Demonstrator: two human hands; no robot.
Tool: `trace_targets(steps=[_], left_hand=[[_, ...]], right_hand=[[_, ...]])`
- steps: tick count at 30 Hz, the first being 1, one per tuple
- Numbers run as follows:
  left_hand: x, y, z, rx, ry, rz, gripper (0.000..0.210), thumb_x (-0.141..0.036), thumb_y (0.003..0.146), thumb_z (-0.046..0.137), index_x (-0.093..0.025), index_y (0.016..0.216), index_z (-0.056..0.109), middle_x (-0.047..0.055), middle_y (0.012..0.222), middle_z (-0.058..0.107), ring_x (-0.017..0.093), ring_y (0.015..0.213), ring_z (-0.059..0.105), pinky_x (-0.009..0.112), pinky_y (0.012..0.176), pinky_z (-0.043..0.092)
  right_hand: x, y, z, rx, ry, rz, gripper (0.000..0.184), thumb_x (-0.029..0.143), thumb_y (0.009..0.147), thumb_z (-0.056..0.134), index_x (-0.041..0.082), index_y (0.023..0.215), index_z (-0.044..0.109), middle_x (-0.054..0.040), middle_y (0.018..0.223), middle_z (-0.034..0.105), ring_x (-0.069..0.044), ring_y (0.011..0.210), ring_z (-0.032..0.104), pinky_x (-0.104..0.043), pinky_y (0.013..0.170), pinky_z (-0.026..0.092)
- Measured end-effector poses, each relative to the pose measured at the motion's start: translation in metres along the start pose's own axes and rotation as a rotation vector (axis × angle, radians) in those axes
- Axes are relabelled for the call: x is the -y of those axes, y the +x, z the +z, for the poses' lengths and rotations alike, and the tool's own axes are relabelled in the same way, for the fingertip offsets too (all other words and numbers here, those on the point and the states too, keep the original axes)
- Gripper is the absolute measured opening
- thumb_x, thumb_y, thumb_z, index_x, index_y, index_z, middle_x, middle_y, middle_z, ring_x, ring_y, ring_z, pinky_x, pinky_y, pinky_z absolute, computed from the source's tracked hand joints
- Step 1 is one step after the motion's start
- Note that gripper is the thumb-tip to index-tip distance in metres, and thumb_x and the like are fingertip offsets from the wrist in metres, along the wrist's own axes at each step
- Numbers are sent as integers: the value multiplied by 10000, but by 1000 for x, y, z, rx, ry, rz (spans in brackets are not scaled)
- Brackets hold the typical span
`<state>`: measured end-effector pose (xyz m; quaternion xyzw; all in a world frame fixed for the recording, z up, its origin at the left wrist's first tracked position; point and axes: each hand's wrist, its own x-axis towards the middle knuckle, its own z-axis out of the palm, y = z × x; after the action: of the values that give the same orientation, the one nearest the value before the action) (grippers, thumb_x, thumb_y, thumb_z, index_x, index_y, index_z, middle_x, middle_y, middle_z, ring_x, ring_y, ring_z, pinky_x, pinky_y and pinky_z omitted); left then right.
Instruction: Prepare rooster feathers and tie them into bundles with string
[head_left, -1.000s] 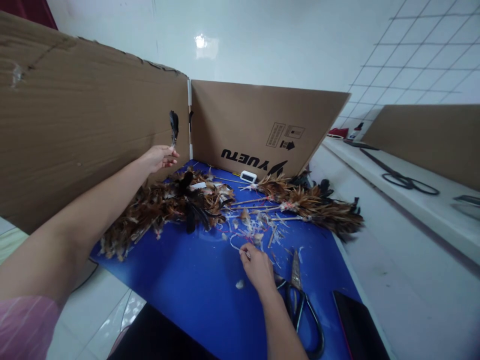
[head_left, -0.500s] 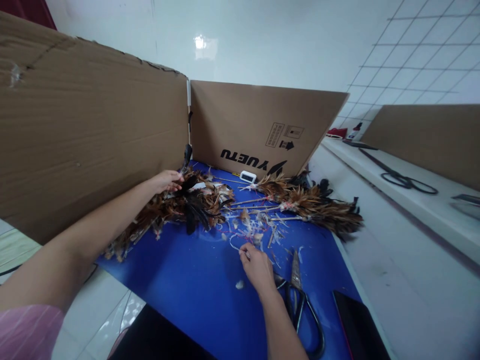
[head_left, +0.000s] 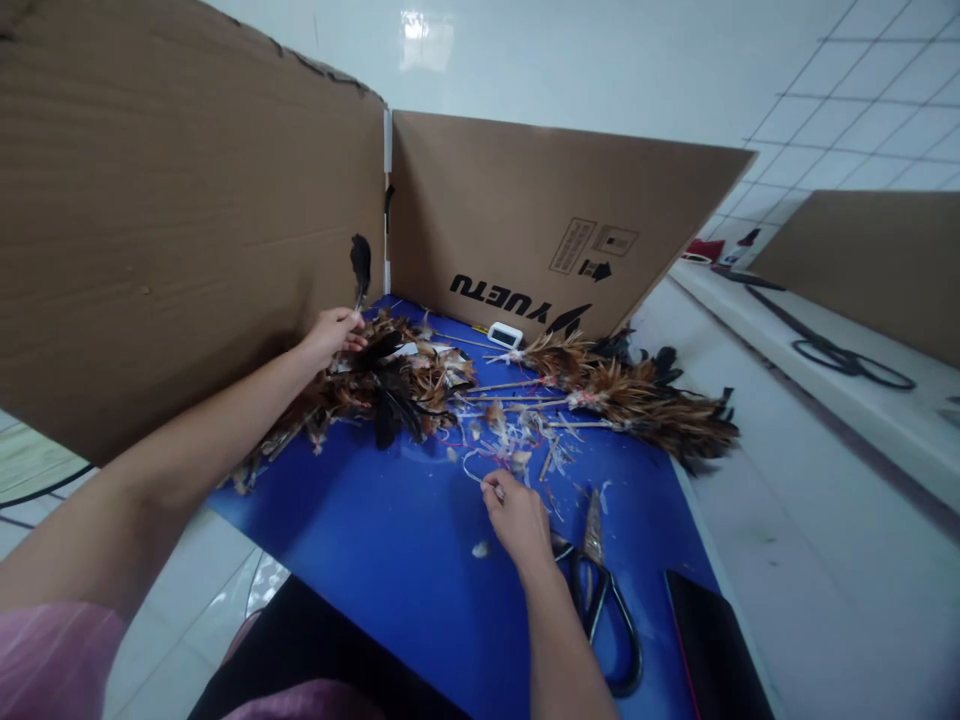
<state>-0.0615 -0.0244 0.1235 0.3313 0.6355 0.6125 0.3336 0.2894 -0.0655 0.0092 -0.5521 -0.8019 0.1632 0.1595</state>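
My left hand (head_left: 335, 333) pinches a black feather (head_left: 361, 265) by its quill, the vane pointing upward. Just below and beside that hand lies a heap of brown and black feathers (head_left: 420, 385). My right hand (head_left: 517, 512) is closed over the blue table (head_left: 405, 540), with a thin pale string (head_left: 471, 463) looping out from its fingertips. Close to the right wrist, black-handled scissors (head_left: 600, 590) rest on the table. Beyond the right hand are scattered feather scraps and thread bits (head_left: 517, 440).
Feather bundles tied to sticks (head_left: 637, 400) lie at the back right. A small white digital display (head_left: 505, 335) stands by the upright cardboard panel (head_left: 525, 210); another cardboard panel (head_left: 187, 200) rises at left. A black flat object (head_left: 709, 640) lies front right. More scissors (head_left: 847, 358) rest on the ledge.
My left hand has lifted a little, and the black feather now stands higher, clear of the heap. The right hand stays about where it was, still with the string. The view has shifted slightly.
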Motion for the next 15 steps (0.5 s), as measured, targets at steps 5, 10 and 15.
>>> trace_targets(steps=[5, 10, 15], left_hand=[[2, -69, 42, 230, -90, 88, 199, -275, 887, 556, -143, 738, 566, 5, 587, 616, 82, 424, 540, 177, 423, 394], [48, -134, 109, 575, -191, 62, 268, -381, 860, 555, -147, 729, 567, -2, 567, 608, 75, 381, 503, 187, 393, 385], [101, -146, 142, 555, -170, 55, 268, -340, 882, 488, -155, 697, 547, -35, 517, 568, 67, 345, 458, 186, 390, 368]], right_hand=[[-7, 2, 5, -38, 44, -20, 199, 298, 868, 461, 232, 863, 648, -19, 713, 681, -161, 628, 610, -235, 595, 359], [-13, 4, 8, -78, 44, -26, 248, 354, 848, 459, 220, 872, 665, -29, 658, 664, -173, 588, 599, -254, 581, 367], [-14, 5, 7, -114, 35, -4, 262, 379, 826, 477, 209, 845, 676, -28, 628, 645, -168, 561, 580, -257, 573, 369]])
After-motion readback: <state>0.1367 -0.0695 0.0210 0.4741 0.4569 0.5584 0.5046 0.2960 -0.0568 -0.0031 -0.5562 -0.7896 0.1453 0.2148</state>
